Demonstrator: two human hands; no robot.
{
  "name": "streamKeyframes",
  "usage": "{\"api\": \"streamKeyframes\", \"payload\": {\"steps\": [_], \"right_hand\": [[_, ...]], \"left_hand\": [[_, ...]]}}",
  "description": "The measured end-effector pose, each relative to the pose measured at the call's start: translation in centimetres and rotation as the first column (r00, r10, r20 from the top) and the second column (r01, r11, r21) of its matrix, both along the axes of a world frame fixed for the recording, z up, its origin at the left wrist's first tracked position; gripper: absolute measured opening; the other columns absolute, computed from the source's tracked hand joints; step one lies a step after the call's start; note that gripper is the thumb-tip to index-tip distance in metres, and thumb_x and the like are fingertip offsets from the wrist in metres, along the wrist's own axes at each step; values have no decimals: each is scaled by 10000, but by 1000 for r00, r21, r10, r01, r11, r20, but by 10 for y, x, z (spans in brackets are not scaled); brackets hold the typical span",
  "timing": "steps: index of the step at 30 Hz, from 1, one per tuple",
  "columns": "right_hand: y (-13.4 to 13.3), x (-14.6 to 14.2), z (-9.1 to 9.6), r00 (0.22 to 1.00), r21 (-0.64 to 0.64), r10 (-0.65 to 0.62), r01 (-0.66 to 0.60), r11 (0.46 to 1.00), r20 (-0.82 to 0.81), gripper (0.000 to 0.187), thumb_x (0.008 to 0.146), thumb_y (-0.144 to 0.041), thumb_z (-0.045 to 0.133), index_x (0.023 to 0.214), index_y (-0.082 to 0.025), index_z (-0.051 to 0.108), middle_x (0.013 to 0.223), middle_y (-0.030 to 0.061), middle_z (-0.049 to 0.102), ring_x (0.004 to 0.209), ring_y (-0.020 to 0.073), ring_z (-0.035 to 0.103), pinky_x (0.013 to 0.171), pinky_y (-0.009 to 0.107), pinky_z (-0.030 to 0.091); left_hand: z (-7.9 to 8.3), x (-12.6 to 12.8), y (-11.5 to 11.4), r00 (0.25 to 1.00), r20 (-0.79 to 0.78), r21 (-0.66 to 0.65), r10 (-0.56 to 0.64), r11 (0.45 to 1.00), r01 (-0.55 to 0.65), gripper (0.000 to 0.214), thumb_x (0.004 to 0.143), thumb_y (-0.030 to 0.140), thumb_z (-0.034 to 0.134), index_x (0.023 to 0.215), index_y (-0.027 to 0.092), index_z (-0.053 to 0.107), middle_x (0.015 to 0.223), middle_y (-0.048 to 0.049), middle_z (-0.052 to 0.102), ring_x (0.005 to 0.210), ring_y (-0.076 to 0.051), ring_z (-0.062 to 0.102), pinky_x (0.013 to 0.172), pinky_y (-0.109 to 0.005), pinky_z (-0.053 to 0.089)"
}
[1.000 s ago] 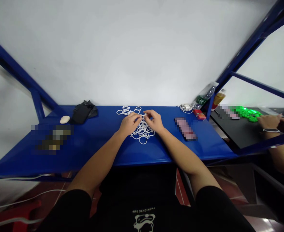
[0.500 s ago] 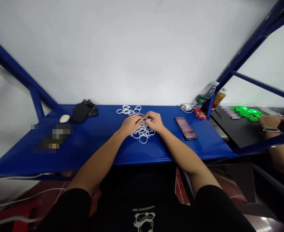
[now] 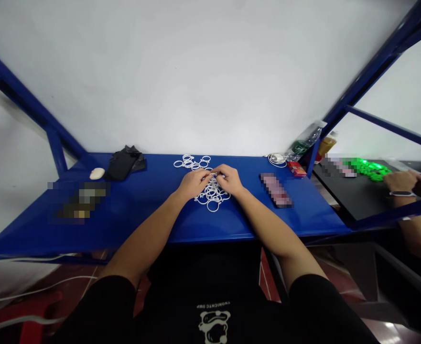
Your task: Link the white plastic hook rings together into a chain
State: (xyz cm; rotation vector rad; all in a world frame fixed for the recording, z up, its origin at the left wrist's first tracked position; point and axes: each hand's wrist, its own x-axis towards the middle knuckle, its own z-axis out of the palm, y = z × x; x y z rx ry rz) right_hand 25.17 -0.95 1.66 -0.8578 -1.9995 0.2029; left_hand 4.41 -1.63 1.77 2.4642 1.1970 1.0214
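My left hand and my right hand meet over a pile of white plastic rings on the blue table. Both have their fingers pinched on one small white ring between them, mostly hidden by the fingertips. Each ring in the pile seems to have a small tab or clasp. Behind my left hand, close to the wall, lies a second, smaller group of white rings.
To the left are a black pouch, a pale rounded object and a blurred-out item. A phone, white cable, red box and plastic bottle stand right. Beyond the blue frame, another person's hands are near green glowing items.
My fingers have shifted slightly around the white ring, and more white shows between the fingertips. Both hands stay above the pile. The view has tilted a little.
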Motion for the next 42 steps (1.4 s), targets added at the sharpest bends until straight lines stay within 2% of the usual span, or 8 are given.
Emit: {"api": "streamKeyframes", "payload": {"steps": [13, 18, 22, 25, 28, 32, 36, 42], "right_hand": [[7, 3, -7, 996, -32, -51, 53, 998, 69, 318, 883, -112, 530, 1067, -209, 771, 983, 56, 775, 892, 205, 709, 848, 329, 557], [10, 3, -10, 995, -47, -74, 77, 996, 71, 300, 902, -132, 545, 1079, -207, 775, 974, 57, 775, 883, 201, 707, 835, 323, 554], [10, 3, -10, 994, -72, -87, 92, 993, 61, 294, 915, -141, 555, 1084, -209, 787, 983, 57, 783, 854, 196, 701, 846, 326, 558], [11, 3, -10, 993, -109, -95, 103, 989, 73, 287, 926, -154, 570, 1095, -216, 794, 983, 55, 789, 864, 200, 704, 861, 332, 560], [11, 3, -11, 992, -139, -92, 103, 985, 85, 281, 927, -163, 582, 1098, -214, 800, 979, 54, 793, 869, 202, 710, 861, 334, 561], [12, 3, -11, 992, -159, -81, 96, 983, 99, 271, 935, -166, 587, 1093, -211, 802, 993, 55, 798, 877, 200, 715, 863, 330, 559], [13, 4, -10, 991, -155, -36, 55, 986, 127, 247, 960, -171, 589, 1082, -200, 802, 999, 64, 797, 900, 204, 715, 878, 336, 550], [15, 5, -9, 986, -125, -9, 31, 992, 169, 181, 980, -196, 632, 1048, -216, 798, 1030, 66, 795, 993, 221, 698, 956, 372, 524]], "left_hand": [[-1, 1, 0, 1000, -11, -51, 19, 998, -19, 214, 1039, 338, 616, 1102, 216, 780, 950, -42, 743, 825, -186, 661, 770, -313, 484], [-3, -2, 5, 999, 33, -49, 18, 999, -16, 278, 1045, 412, 595, 1106, 219, 785, 968, -50, 732, 878, -199, 667, 820, -330, 514], [-12, -17, 24, 982, 50, 19, 181, 983, -182, 317, 1054, 417, 550, 1079, 217, 795, 1099, -96, 743, 1110, -266, 650, 1035, -414, 501], [-22, -34, 40, 913, 1, -13, 408, 913, -408, 279, 1021, 364, 578, 1118, 234, 805, 1248, -134, 721, 1181, -337, 604, 1058, -501, 481], [-31, -48, 50, 862, -91, -69, 499, 860, -505, 291, 984, 330, 619, 1212, 269, 789, 1404, -149, 665, 1276, -411, 531, 1049, -591, 454], [-37, -52, 54, 845, -148, -102, 514, 842, -530, 244, 946, 310, 676, 1161, 286, 790, 1427, -149, 645, 1305, -435, 493, 1054, -640, 410], [-35, -49, 53, 842, -108, -76, 528, 840, -537, 155, 940, 331, 692, 1037, 256, 788, 1378, -151, 680, 1278, -419, 518, 1066, -635, 393], [-26, -38, 48, 879, -39, -83, 475, 875, -476, 189, 987, 345, 658, 1101, 243, 770, 1316, -135, 736, 1232, -383, 618, 1087, -610, 414]]}}
